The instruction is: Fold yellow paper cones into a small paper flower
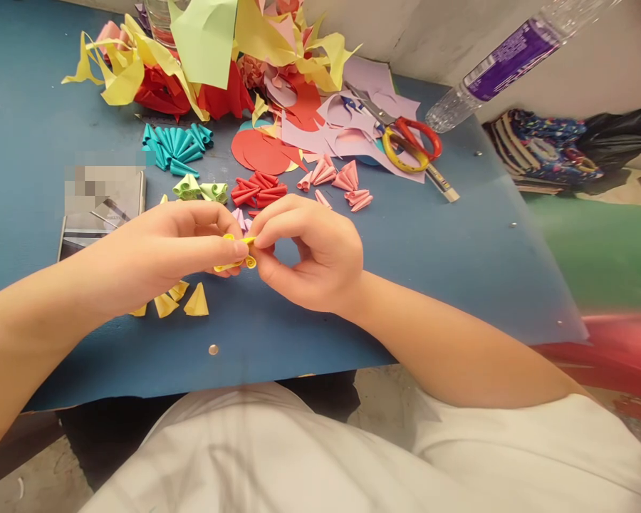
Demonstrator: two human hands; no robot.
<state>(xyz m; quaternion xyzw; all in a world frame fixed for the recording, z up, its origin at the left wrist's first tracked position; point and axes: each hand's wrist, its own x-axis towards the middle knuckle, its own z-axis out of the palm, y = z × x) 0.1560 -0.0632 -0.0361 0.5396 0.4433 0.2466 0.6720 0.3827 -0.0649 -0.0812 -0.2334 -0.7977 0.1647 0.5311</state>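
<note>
The left hand (184, 239) clamps a partly hidden, small yellow curled-paper piece (251, 262), seemingly steadying it for the right hand's (320, 249) closed pinch.

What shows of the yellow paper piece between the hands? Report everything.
The yellow paper piece is bright and looks thin, with curled, rolled parts; one forms a spiral at lower right. The left hand grips it, thumb on top; the right hand's fingertips touch its upper right. Fingers partly hide it.
</note>
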